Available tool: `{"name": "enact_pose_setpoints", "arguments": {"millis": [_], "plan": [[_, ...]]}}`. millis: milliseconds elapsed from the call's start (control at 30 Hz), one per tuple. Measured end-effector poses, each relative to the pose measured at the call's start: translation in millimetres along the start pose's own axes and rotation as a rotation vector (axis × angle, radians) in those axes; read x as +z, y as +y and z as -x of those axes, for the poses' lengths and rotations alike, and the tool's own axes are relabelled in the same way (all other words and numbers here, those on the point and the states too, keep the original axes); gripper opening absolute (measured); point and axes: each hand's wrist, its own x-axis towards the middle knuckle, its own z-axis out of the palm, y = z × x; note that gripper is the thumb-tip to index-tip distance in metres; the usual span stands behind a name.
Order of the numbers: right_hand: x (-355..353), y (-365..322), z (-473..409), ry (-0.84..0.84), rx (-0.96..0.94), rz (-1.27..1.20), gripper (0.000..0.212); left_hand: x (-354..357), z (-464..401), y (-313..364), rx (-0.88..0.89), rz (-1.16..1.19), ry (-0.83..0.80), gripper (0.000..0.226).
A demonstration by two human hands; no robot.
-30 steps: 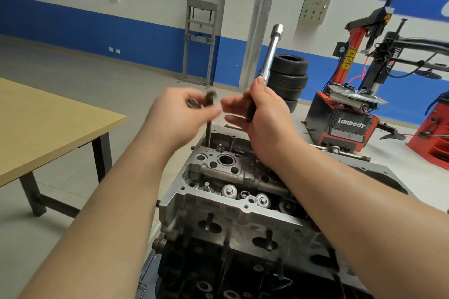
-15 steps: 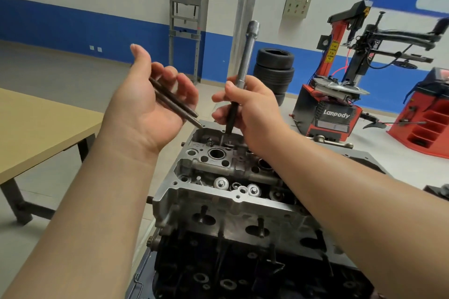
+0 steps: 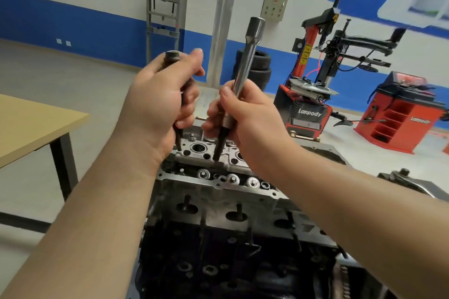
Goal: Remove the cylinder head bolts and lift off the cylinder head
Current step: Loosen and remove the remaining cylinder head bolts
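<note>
The grey aluminium cylinder head (image 3: 213, 192) sits on the dark engine block (image 3: 230, 257) in the middle of the view. My left hand (image 3: 160, 102) grips long dark head bolts (image 3: 178, 133) upright, their heads sticking out above my fingers and their tips hanging just over the head's far left end. My right hand (image 3: 245, 119) holds a long silver socket extension (image 3: 247, 53) that leans slightly right. Its dark lower tip (image 3: 217, 150) rests on the head's upper face beside a round bore.
A wooden table (image 3: 31, 126) stands at the left. Behind the engine are a red tyre changer (image 3: 313, 94), a red wheel balancer (image 3: 403, 116), stacked tyres (image 3: 262, 68) and a steel pillar (image 3: 223, 22). Another engine part (image 3: 401, 177) lies at the right.
My left hand has turned the bolts from a slanted hold to upright and lowered them toward the head's far end. The extension's tip has shifted nearer on the head. The camera moved closer.
</note>
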Motion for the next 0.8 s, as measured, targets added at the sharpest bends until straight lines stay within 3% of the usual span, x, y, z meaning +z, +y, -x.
{"name": "enact_pose_setpoints", "arguments": {"millis": [200,367,633,800], "plan": [[-5,16,23,-0.044,-0.088,0.083,0.008,21,14,-8,0.111,-0.247,-0.015,0.029],[-2,24,27,-0.053,-0.191,0.078,0.027,28,21,-7,0.083,-0.343,-0.07,0.031],[2,31,26,-0.105,-0.156,0.011,0.031,37,21,-18,0.331,-0.715,0.04,0.022],[2,32,28,-0.091,-0.195,0.035,0.023,38,24,-13,0.378,-0.599,0.069,0.023]]}}
